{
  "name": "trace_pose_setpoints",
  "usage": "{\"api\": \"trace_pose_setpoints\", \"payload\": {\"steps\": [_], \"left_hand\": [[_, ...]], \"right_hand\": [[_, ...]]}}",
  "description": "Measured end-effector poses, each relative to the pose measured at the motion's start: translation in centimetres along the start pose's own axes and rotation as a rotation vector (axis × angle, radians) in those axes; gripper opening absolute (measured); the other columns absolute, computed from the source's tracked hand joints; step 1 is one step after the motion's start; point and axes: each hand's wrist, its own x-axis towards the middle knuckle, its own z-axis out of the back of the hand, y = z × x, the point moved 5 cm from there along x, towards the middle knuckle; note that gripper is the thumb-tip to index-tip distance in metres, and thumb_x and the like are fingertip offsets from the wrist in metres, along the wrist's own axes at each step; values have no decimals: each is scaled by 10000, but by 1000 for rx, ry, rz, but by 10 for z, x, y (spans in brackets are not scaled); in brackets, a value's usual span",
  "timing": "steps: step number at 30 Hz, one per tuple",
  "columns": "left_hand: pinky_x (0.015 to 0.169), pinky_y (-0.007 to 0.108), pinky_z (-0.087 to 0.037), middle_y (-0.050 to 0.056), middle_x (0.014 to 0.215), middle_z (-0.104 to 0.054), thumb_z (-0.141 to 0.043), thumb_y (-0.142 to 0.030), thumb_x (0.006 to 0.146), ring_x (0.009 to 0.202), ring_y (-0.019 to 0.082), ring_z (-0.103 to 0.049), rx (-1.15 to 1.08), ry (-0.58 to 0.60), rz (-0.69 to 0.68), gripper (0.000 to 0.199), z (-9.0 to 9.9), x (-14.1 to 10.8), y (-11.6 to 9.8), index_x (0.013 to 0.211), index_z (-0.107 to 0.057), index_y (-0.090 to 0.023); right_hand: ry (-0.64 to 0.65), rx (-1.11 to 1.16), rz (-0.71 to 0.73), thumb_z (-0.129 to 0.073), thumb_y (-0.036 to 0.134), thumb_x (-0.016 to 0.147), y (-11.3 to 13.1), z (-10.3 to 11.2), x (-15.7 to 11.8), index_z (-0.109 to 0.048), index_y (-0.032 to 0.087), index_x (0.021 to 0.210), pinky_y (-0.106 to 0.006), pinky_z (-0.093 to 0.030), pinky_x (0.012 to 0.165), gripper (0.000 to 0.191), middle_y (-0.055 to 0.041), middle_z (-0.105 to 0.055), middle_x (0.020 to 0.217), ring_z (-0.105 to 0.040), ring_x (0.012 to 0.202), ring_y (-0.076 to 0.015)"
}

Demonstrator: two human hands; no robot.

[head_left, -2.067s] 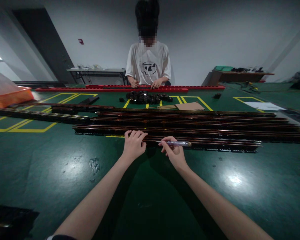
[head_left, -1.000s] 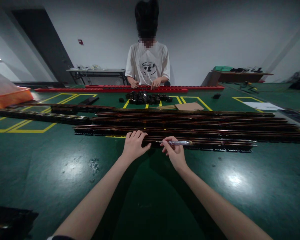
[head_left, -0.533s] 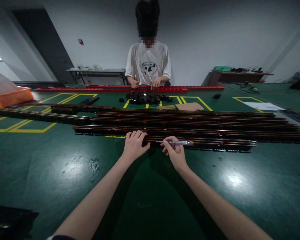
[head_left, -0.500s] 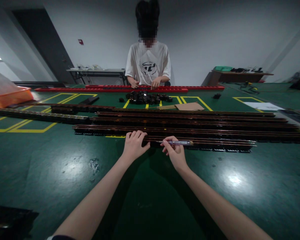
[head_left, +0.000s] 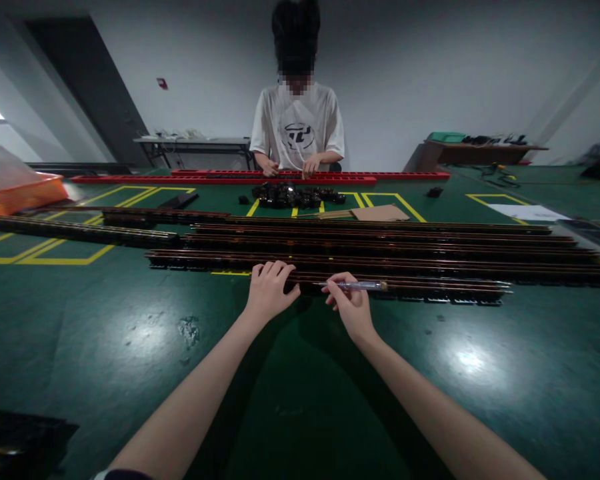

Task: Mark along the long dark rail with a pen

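My left hand (head_left: 270,292) is closed around the left end of the nearest long dark rail (head_left: 445,291), thumb on the near side and fingers over the top. In my right hand (head_left: 353,310) is a slim screwdriver (head_left: 364,285) with a clear handle, pinched between thumb and fingers. It lies nearly level, its tip pointing left at the rail between my hands. Whether the tip touches the rail I cannot tell. Thin copper-coloured strips run along the rail's length.
Several similar dark rails (head_left: 380,250) lie parallel just beyond. Farther off are a heap of small black parts (head_left: 290,196), a cardboard piece (head_left: 380,213) and red rails (head_left: 405,177), where a co-worker (head_left: 297,127) sits. An orange tray (head_left: 25,194) stands left; dark pieces (head_left: 20,440) lie near left.
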Motion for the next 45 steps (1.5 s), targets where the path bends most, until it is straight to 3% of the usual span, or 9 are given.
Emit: {"api": "trace_pose_setpoints", "payload": {"steps": [11, 16, 31, 45], "left_hand": [[878, 446, -376, 98, 1051, -671, -532, -330, 842, 989, 278, -580, -2, 0, 3, 308, 0, 0, 1, 1087, -635, -177], [881, 446, -376, 96, 1049, -670, -534, -328, 840, 983, 274, -582, -8, -6, 1, 307, 0, 0, 1, 1084, -634, -172], [867, 436, -378, 94, 1030, -675, -537, -320, 830, 970, 272, -586, 11, -31, -5, 315, 1, 0, 0, 1075, -638, -149], [872, 436, -377, 86, 1034, -672, -528, -254, 814, 984, 264, -581, -5, -34, 2, 310, 2, -1, 1, 1090, -630, -158]], "right_hand": [[-77, -8, 0, -615, 396, 807, -3, 6, 0, -600, 206, 784, -240, -432, 465, 193, -22, -669, 689, -589, 528, -142], [-38, -4, -6, -615, 392, 808, -1, 3, -1, -585, 205, 787, -235, -423, 455, 191, -18, -664, 692, -589, 522, -138], [-83, -16, 13, -602, 370, 815, 5, 2, -3, -572, 203, 781, -239, -426, 471, 173, -12, -664, 677, -584, 515, -134], [-19, -40, 36, -600, 389, 834, 3, -1, -2, -584, 202, 814, -239, -422, 471, 189, -30, -689, 732, -594, 526, -136]]}}
